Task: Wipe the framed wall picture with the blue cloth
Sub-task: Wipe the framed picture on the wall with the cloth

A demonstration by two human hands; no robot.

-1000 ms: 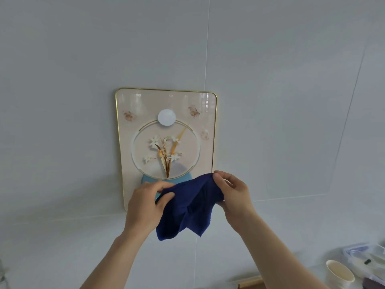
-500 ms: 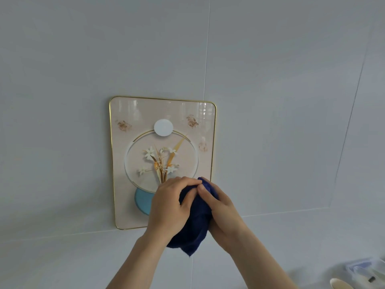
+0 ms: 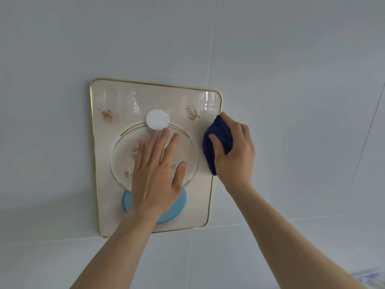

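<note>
While the left hand [image 3: 155, 174] lies flat, fingers spread, on the framed picture [image 3: 104, 163], the right hand [image 3: 234, 152] grips the bunched blue cloth [image 3: 216, 140] against the frame's 3 o'clock edge, cloth poking out between thumb and fingers.

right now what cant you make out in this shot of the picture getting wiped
- Head view: the flower design at the centre of the framed picture is mostly covered by the left hand laid flat on it.
- Most of the blue cloth is bunched inside the right hand; whether it touches the gold right edge cannot be told.
- Bottom right corner: a pale bluish thing, blurred and cut off by the edge.
</note>
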